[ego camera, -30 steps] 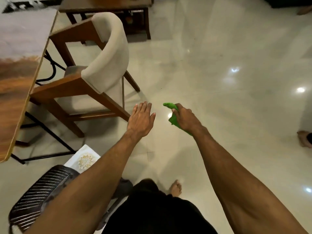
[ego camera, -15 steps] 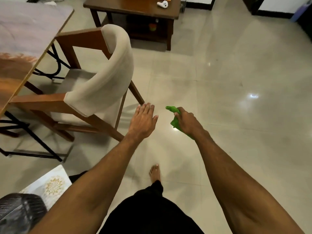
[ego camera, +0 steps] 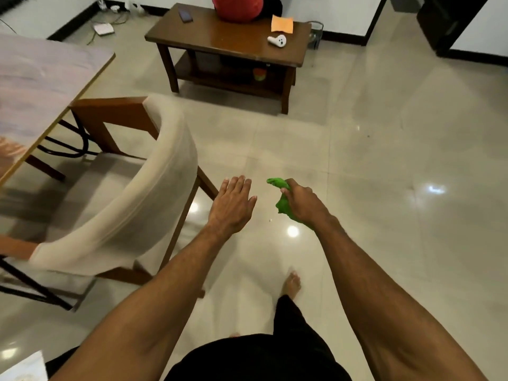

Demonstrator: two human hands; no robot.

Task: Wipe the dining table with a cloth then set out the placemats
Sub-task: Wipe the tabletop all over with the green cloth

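Note:
My right hand (ego camera: 301, 203) is shut on a crumpled green cloth (ego camera: 283, 202), held out over the tiled floor in front of me. Just to its left, my left hand (ego camera: 232, 206) is open with flat fingers and holds nothing. The dining table (ego camera: 41, 86) fills the upper left, its glossy top showing a pale and brown pattern. A corner of a white patterned placemat (ego camera: 24, 367) shows at the bottom left edge.
A wooden chair with a cream padded back (ego camera: 132, 204) stands between me and the dining table. A dark wooden coffee table (ego camera: 228, 39) sits ahead with a red object, a phone, an orange paper and a white item. The glossy floor stretches to the right.
The view has swung up and forward as I walk: the chair and dining table slid left and down, and the coffee table came into full view. Both hands keep their poses.

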